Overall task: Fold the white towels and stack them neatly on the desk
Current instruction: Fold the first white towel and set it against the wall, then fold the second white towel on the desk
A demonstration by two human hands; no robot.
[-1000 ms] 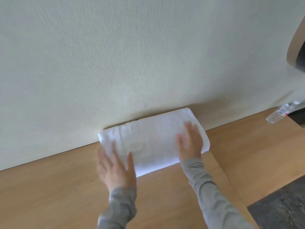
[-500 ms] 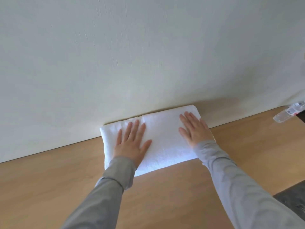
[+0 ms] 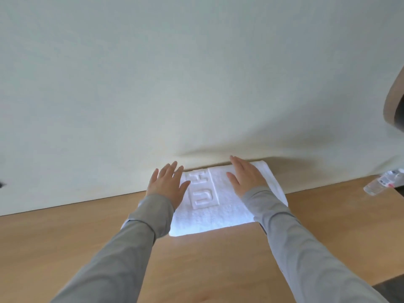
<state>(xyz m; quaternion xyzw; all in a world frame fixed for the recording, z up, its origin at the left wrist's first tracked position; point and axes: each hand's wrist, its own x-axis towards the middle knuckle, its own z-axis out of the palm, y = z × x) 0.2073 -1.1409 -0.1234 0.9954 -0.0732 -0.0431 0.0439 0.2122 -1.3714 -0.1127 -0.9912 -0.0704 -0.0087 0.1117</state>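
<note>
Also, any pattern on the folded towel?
Plain white towel with a raised, boxed lettering panel; the head view shows it.

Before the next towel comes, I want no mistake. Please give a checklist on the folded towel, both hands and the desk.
1. The white towel is folded into a rectangle: ok.
2. It lies flat on the desk, back edge at the wall: ok.
3. The left hand and right hand lie flat, gripping nothing: ok.
4. The bottle lies apart from the towel: ok.
5. Other towels stacked beneath: cannot tell.
6. Next towel in view: not ok.
</note>
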